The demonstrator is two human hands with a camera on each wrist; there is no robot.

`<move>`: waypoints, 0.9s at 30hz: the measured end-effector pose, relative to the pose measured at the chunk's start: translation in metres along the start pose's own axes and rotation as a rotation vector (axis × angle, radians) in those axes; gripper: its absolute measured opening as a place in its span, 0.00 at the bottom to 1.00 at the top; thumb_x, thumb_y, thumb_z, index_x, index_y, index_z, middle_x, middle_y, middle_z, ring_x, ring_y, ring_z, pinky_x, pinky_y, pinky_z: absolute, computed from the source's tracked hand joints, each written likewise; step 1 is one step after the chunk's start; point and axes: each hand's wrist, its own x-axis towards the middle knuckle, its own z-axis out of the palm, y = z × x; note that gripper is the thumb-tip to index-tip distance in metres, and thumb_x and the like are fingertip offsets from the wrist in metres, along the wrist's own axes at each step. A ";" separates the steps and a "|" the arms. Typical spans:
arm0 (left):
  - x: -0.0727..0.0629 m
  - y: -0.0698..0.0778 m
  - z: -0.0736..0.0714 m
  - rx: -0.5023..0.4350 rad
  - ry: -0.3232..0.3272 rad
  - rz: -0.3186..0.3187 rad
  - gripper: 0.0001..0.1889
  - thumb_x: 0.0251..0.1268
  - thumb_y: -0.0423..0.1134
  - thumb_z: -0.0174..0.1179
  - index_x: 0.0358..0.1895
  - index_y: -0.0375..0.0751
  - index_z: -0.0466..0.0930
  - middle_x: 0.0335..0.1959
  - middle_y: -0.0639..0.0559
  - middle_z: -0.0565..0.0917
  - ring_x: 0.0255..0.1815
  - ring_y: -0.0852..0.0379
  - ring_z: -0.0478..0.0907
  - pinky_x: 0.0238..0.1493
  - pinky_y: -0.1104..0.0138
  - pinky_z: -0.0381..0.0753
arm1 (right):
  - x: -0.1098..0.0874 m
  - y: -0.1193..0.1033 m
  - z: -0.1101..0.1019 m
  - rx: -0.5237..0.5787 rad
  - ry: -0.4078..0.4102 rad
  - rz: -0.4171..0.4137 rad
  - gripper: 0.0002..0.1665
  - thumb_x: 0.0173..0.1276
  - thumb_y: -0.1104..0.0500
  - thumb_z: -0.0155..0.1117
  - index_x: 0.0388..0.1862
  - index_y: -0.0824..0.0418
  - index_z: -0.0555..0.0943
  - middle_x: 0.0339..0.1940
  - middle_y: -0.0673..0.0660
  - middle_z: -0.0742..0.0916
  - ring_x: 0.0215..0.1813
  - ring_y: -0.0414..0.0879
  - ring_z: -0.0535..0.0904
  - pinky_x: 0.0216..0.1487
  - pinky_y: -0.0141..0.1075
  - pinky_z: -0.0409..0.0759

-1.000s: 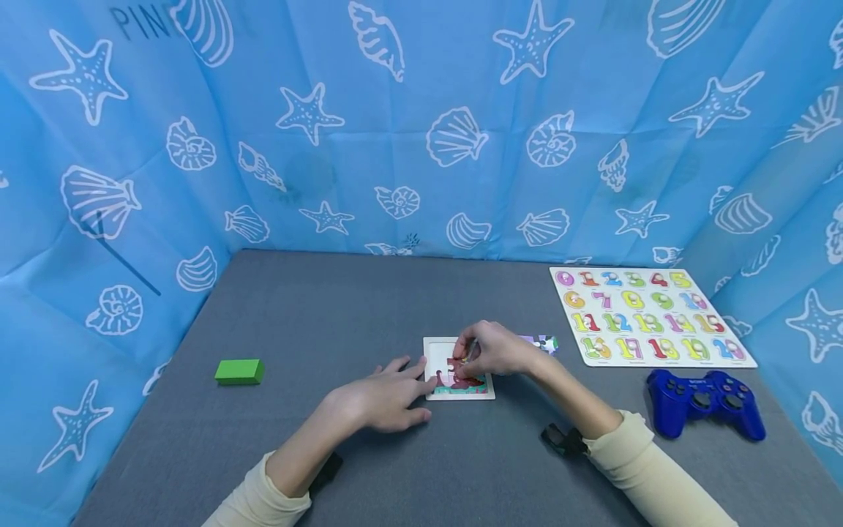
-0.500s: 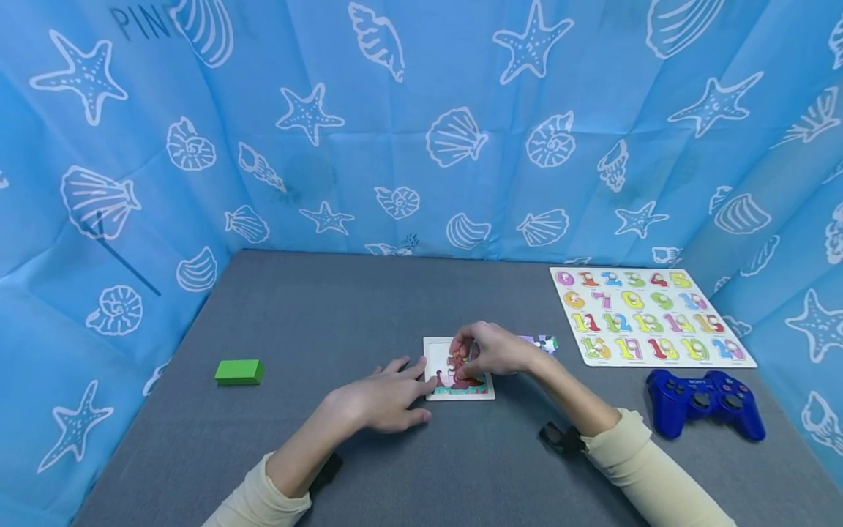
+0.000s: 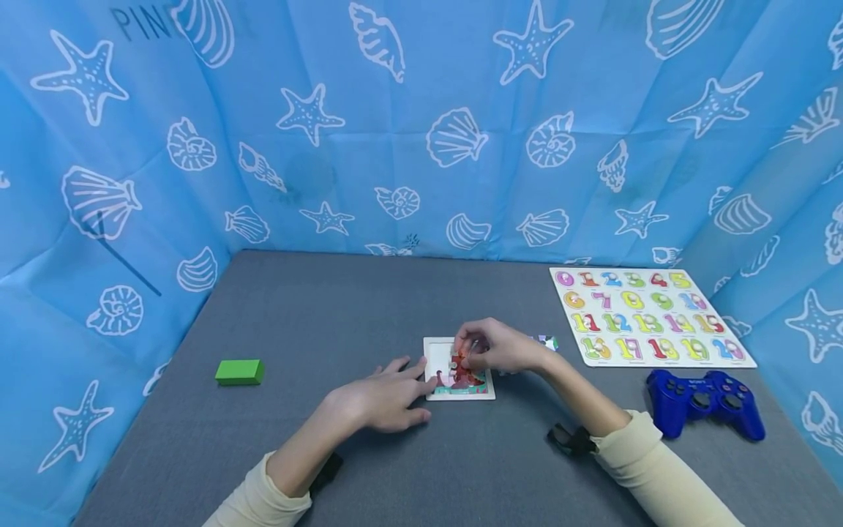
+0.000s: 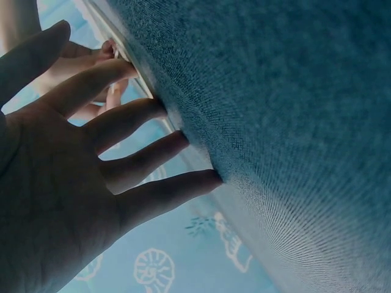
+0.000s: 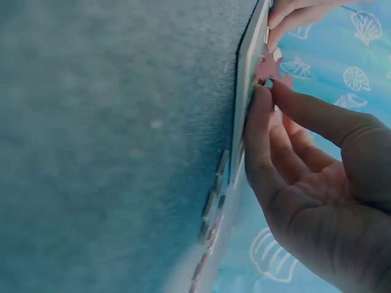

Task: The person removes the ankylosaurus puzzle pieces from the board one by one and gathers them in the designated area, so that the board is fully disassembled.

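Observation:
A small white puzzle tray lies mid-table, with a red animal picture partly put together in its lower right. My right hand is over the tray's right side. In the right wrist view, thumb and forefinger pinch a reddish jigsaw piece, which is tilted up from the tray. My left hand lies with fingers spread and nearly straight, their tips on the tray's left edge and the table. The left wrist view shows those fingers extended, with nothing gripped.
Loose puzzle pieces lie right of the tray, partly behind the right hand. Farther right are a number board and a blue game controller. A green block sits at left. Shell-print cloth surrounds the table.
My right hand has shifted slightly up and to the right, and its fingers have changed angle, showing more of the red picture. The left hand stays in place.

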 end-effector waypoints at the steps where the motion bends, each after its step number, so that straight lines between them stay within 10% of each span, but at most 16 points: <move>1: 0.000 0.000 0.000 0.000 -0.001 0.002 0.32 0.85 0.56 0.56 0.86 0.57 0.65 0.92 0.48 0.55 0.93 0.41 0.48 0.86 0.34 0.59 | -0.001 0.001 -0.001 0.014 0.004 -0.007 0.08 0.74 0.69 0.68 0.49 0.66 0.84 0.40 0.59 0.88 0.41 0.44 0.82 0.45 0.31 0.83; 27: 0.001 0.001 0.000 -0.011 -0.012 -0.016 0.32 0.85 0.55 0.58 0.86 0.58 0.65 0.92 0.49 0.53 0.93 0.41 0.47 0.87 0.34 0.57 | -0.057 0.012 -0.034 0.091 0.105 0.048 0.15 0.77 0.66 0.69 0.58 0.72 0.84 0.47 0.65 0.90 0.46 0.42 0.89 0.48 0.35 0.91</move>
